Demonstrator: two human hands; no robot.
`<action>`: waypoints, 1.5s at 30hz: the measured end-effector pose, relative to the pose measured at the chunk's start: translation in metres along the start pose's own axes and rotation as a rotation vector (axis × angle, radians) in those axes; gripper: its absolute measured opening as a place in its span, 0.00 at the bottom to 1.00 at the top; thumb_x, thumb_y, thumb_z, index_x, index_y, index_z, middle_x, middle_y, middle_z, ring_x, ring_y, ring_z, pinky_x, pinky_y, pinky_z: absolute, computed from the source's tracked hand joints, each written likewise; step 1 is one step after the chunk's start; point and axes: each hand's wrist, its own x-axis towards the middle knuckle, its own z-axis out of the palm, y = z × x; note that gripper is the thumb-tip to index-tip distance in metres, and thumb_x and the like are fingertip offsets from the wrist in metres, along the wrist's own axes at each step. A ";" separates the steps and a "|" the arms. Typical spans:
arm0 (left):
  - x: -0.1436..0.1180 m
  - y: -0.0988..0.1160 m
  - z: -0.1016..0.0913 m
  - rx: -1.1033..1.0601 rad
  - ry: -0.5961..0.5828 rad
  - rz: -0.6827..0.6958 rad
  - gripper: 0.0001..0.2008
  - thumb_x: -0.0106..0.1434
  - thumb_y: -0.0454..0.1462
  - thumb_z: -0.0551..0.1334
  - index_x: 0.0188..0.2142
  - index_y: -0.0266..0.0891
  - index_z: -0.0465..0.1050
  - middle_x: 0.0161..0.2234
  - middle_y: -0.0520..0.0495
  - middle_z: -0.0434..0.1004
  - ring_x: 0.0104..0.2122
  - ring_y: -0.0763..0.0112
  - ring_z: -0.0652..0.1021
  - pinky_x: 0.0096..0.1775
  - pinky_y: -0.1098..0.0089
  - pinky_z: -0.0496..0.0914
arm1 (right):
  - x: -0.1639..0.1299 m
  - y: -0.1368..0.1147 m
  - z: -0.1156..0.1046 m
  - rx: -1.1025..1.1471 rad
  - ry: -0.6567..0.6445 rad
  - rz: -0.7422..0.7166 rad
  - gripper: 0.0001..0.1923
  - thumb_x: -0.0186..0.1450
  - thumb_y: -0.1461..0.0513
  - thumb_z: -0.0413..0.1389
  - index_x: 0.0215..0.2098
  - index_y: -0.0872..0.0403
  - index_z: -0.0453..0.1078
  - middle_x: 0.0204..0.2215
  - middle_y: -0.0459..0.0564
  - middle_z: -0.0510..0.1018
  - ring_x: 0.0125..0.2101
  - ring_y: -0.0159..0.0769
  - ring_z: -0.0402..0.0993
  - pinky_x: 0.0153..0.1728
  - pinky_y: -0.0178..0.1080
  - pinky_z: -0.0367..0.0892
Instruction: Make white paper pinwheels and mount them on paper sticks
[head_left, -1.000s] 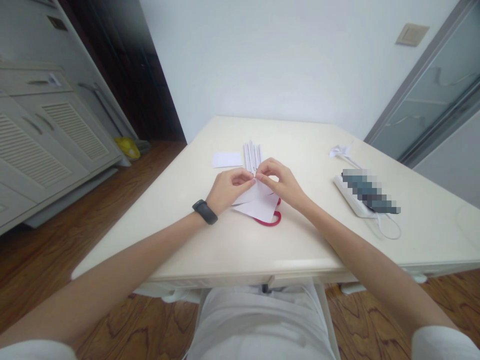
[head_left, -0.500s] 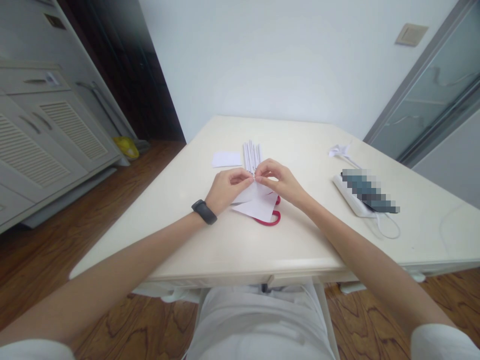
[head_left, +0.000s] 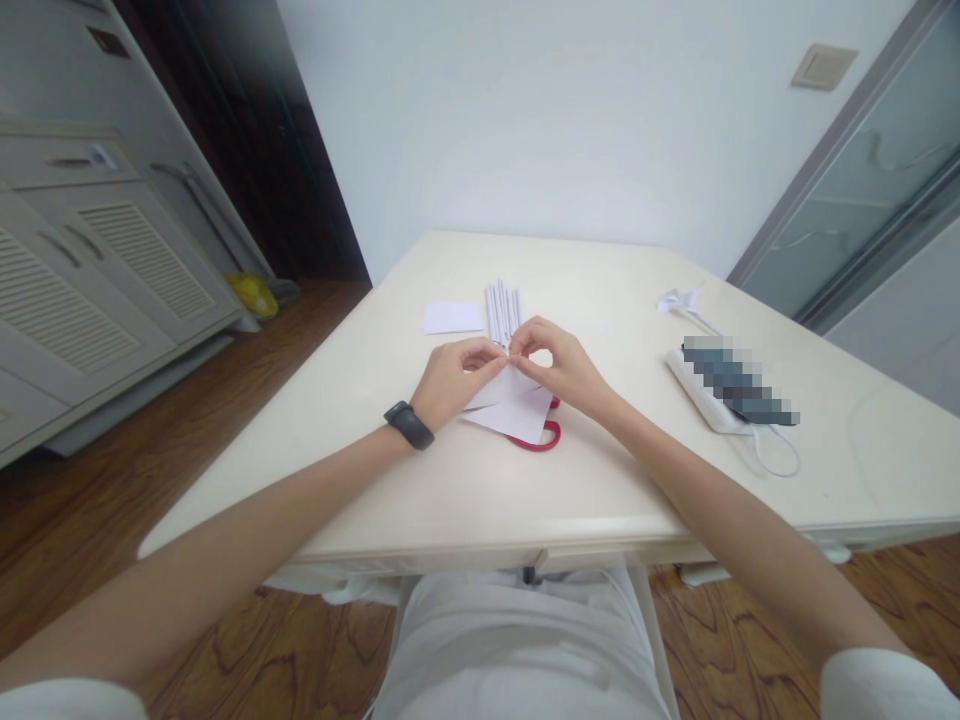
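Observation:
My left hand and my right hand meet over the middle of the table, thumb and forefinger pinched on each. Between the touching fingertips is a small bit of white paper, mostly hidden by the fingers. Loose white paper pieces lie just below the hands. They partly cover a pair of scissors, whose red handle sticks out at the right. Just beyond my fingertips is a row of several thin white paper rolls, their near ends close to the fingers.
A flat white paper piece lies left of the rolls. Toward the right are a folded white paper shape on a stem and a white block with a blurred dark item on it and a cord loop. A wall borders the table.
My fingertips have shifted very slightly while staying pinched together, and the white bit between them shows less. Everything else stays where it was.

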 end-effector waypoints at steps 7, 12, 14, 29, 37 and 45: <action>0.001 0.000 0.000 -0.012 -0.015 -0.044 0.12 0.57 0.44 0.59 0.31 0.36 0.72 0.32 0.46 0.76 0.32 0.68 0.75 0.36 0.70 0.69 | 0.000 0.001 0.002 -0.008 0.024 0.003 0.01 0.60 0.65 0.53 0.31 0.54 0.66 0.33 0.48 0.69 0.34 0.33 0.69 0.37 0.38 0.67; 0.001 -0.001 -0.001 -0.010 -0.002 -0.040 0.11 0.57 0.43 0.59 0.30 0.36 0.71 0.31 0.46 0.76 0.32 0.68 0.75 0.35 0.70 0.69 | -0.001 -0.001 0.001 0.013 0.015 0.015 0.03 0.61 0.63 0.52 0.31 0.54 0.67 0.33 0.48 0.70 0.35 0.33 0.68 0.38 0.39 0.67; 0.001 0.000 -0.001 -0.001 -0.001 -0.035 0.11 0.56 0.43 0.60 0.30 0.36 0.71 0.31 0.46 0.76 0.32 0.68 0.75 0.36 0.70 0.70 | 0.000 -0.001 0.001 0.021 0.010 0.031 0.04 0.62 0.62 0.52 0.31 0.54 0.67 0.33 0.48 0.70 0.35 0.33 0.68 0.39 0.39 0.67; 0.000 -0.001 0.000 0.073 -0.024 -0.002 0.13 0.57 0.44 0.59 0.31 0.36 0.73 0.31 0.46 0.77 0.32 0.68 0.76 0.39 0.69 0.70 | 0.000 0.001 0.002 -0.025 -0.039 -0.025 0.02 0.61 0.64 0.52 0.31 0.54 0.65 0.33 0.49 0.69 0.35 0.33 0.68 0.38 0.38 0.66; 0.002 -0.003 0.000 -0.002 -0.011 -0.043 0.13 0.57 0.44 0.59 0.32 0.36 0.73 0.32 0.45 0.77 0.33 0.67 0.76 0.37 0.69 0.69 | -0.001 -0.002 0.003 -0.049 0.024 -0.036 0.02 0.62 0.64 0.51 0.31 0.54 0.64 0.33 0.49 0.68 0.34 0.33 0.67 0.37 0.38 0.66; 0.001 -0.001 0.000 0.017 -0.005 -0.048 0.12 0.56 0.43 0.60 0.31 0.36 0.73 0.31 0.46 0.77 0.32 0.67 0.75 0.36 0.69 0.69 | 0.000 -0.004 0.001 -0.027 0.011 0.013 0.03 0.62 0.62 0.52 0.31 0.54 0.66 0.33 0.49 0.69 0.35 0.33 0.68 0.39 0.39 0.66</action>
